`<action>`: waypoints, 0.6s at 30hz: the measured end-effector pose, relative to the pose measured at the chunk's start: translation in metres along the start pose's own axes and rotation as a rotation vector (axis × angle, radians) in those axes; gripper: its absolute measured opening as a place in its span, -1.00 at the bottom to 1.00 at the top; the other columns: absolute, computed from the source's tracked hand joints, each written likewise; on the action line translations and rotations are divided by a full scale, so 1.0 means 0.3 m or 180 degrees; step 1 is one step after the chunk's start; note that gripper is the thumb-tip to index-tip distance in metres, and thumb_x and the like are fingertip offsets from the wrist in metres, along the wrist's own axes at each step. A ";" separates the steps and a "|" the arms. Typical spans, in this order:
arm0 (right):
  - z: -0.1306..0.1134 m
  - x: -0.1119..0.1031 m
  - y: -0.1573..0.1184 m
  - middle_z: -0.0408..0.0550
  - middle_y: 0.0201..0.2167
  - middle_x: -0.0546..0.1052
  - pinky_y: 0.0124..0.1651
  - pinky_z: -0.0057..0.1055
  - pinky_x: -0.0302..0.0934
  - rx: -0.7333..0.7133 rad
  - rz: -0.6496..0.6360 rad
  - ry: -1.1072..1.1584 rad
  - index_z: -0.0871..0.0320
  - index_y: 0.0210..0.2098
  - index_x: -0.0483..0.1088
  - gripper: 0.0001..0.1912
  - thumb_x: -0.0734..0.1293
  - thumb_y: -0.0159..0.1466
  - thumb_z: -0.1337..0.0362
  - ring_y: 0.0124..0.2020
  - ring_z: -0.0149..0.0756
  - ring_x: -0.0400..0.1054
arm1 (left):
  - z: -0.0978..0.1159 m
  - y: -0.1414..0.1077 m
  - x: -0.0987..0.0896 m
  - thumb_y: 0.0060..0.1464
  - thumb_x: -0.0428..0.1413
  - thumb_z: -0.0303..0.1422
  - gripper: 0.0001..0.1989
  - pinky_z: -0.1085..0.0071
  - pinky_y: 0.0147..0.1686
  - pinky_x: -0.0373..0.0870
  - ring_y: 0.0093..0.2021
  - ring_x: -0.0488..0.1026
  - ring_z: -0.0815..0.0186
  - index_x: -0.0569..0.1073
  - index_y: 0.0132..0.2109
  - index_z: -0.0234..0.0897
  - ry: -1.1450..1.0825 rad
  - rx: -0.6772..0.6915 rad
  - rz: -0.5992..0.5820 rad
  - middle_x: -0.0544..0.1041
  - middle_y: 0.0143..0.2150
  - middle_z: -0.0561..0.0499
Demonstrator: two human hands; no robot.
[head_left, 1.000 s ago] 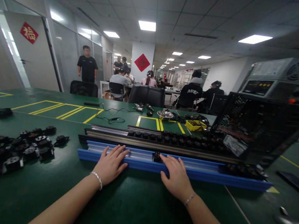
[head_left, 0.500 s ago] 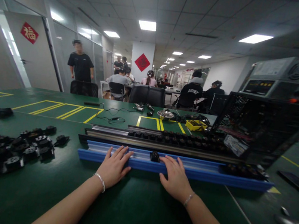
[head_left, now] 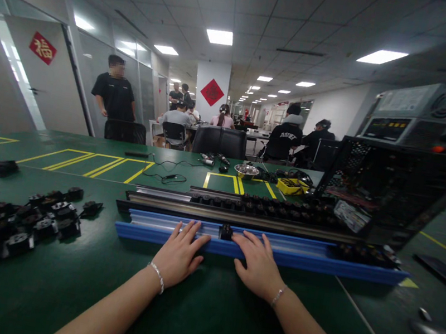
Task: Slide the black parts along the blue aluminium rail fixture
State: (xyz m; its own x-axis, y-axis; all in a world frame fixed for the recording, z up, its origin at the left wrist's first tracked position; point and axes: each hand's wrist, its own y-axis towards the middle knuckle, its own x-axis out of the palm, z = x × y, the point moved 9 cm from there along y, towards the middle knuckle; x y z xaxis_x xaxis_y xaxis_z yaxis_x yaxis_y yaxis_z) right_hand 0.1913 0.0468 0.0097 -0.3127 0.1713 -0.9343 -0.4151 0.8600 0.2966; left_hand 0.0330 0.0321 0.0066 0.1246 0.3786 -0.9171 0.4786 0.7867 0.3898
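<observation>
Since approx 1 sec ago the small black block [head_left: 225, 232] has shifted a bit left along the blue rail [head_left: 297, 260], the left hand [head_left: 177, 258] has come in closer to it, and the right hand [head_left: 258, 267] has crept left too. Also some person [head_left: 115, 94] standing in the bg has moved left.

Rn the block's sitting in the rail's channel, approx mid-length. R hand: fingers spread, not gripping anything, index tip right at the block's right side, looks like contact. L hand: also spread w/ nothing grasped, fingertips on the rail left of the block, small gap btwn.

Rail runs roughly parallel to the worktop [head_left: 198, 321]'s far edge, just nearer than some dark rails [head_left: 166, 203]. More black parts [head_left: 365, 255] are lined up in its right end, and there's a pile of black pieces [head_left: 20, 242] toward the worktop's left side.

Step in hand, imo: nudging the block along the channel. Next move prob calls for light, straight sideways pressure from the R index, w/ L fingers steadying the rail so it doesn't skid.
</observation>
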 end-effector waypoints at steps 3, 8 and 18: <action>-0.008 0.001 0.002 -0.10 0.12 0.31 0.23 0.00 -0.46 -0.0016 0.0010 0.0013 0.03 0.11 0.18 -0.46 0.17 0.11 0.26 0.20 -0.20 -0.02 | 0.007 0.002 0.001 0.07 0.00 -0.30 -0.46 0.01 0.19 -0.03 0.29 -0.09 0.08 0.10 0.21 -0.04 0.0005 0.0018 -0.0010 0.04 0.30 -0.14; -0.019 -0.001 0.002 -0.13 0.12 0.31 0.24 -0.01 -0.49 -0.0046 0.0032 0.0021 0.01 0.11 0.17 -0.46 0.17 0.11 0.28 0.20 -0.22 -0.02 | 0.029 0.006 0.000 0.05 0.03 -0.31 -0.40 -0.06 0.16 -0.04 0.29 -0.09 0.03 0.05 0.23 0.06 0.0095 0.0030 -0.0092 0.02 0.31 -0.12; -0.035 0.014 0.007 -0.10 0.15 0.27 0.24 -0.04 -0.42 -0.0100 0.0004 -0.0117 0.01 0.14 0.13 -0.44 0.14 0.12 0.33 0.20 -0.24 -0.02 | 0.036 0.009 0.022 0.08 0.00 -0.20 -0.38 -0.12 0.16 -0.12 0.29 -0.12 0.01 -0.05 0.25 0.14 0.0269 -0.0002 -0.0106 -0.06 0.34 -0.08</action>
State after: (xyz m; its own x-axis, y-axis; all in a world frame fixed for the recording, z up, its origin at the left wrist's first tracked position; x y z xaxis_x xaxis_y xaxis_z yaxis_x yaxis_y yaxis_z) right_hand 0.1800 0.0444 0.0085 -0.2818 0.1905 -0.9404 -0.4414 0.8445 0.3034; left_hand 0.0444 0.0315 0.0007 0.0347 0.3919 -0.9193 0.4807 0.7999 0.3592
